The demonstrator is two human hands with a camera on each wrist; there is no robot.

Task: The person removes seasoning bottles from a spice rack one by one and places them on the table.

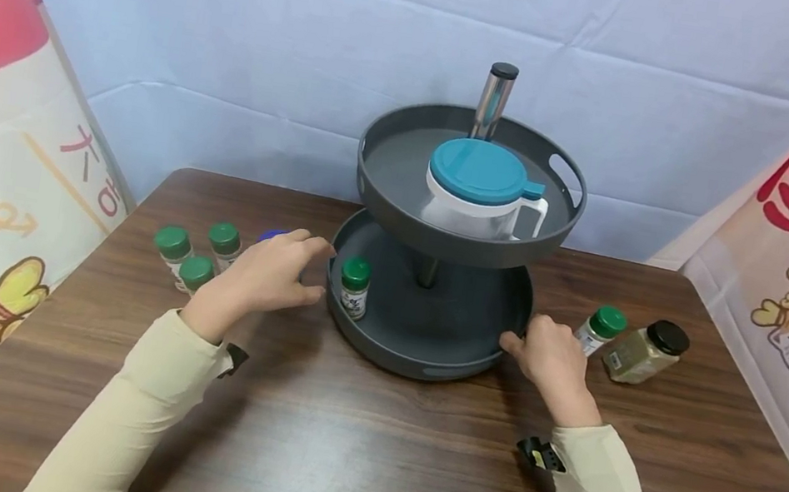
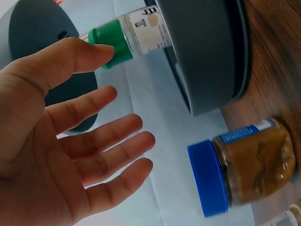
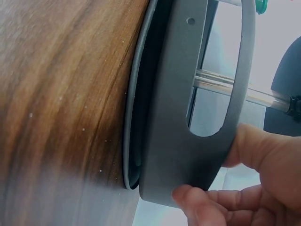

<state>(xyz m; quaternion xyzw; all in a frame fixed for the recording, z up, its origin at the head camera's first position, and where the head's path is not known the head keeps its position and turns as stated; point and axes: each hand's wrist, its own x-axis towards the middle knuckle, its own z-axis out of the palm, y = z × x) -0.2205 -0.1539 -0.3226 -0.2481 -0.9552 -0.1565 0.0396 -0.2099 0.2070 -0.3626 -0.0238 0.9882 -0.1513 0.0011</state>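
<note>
A dark grey two-tier round tray stand (image 1: 443,329) stands on the table. My right hand (image 1: 552,352) grips the lower tier's right rim. In the right wrist view its thumb lies over the rim (image 3: 188,160) near a handle slot, with fingers on the outer wall. My left hand (image 1: 266,270) is off the lower tier's left side, fingers spread and holding nothing. A spice bottle with a green cap (image 1: 355,289) stands inside the lower tier near that hand. Behind the left hand is a blue-lidded jar (image 2: 254,162) of brown powder, mostly hidden in the head view.
On the upper tier sits a clear container with a teal lid (image 1: 480,172) and white handle. Several green-capped bottles (image 1: 174,249) stand at the left. A green-capped bottle (image 1: 601,328) and a black-lidded jar (image 1: 640,354) are at the right. A pale cloth (image 1: 240,48) hangs behind the table.
</note>
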